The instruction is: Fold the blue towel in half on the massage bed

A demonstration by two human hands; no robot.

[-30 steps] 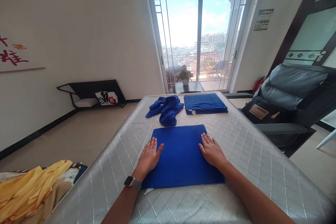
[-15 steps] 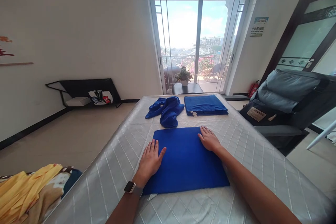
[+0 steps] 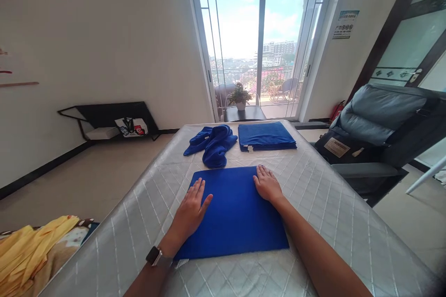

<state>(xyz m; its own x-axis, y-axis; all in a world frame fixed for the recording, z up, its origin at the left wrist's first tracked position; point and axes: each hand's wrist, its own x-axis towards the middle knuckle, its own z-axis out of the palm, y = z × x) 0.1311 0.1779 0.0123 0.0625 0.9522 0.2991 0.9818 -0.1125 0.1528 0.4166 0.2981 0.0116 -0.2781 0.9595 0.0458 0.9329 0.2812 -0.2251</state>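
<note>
A blue towel (image 3: pixel 233 218) lies flat and smooth in a rectangle on the quilted silver mattress (image 3: pixel 132 236), with a white tag at its near left corner. On its left edge rests my left hand (image 3: pixel 191 206), fingers stretched out, thumb apart, a watch on the wrist. My right hand (image 3: pixel 267 184) lies flat over the far right corner, its fingers extended. Beyond the towel sits a crumpled blue towel (image 3: pixel 218 146). To the right of that is a neat stack of folded blue towels (image 3: pixel 267 135) with a white tag at its front.
A grey recliner (image 3: pixel 386 116) with a dark bag on it stands right of the mattress. Yellow cloth (image 3: pixel 31 246) lies low at the left. A potted plant (image 3: pixel 239 97) stands on a chair before the glass sliding door. A black rack (image 3: pixel 114 120) is by the left wall.
The view has shifted slightly, so the mattress and towels appear a little further left. Both hands stay flat on the towel; the left wrist has tilted a little.
</note>
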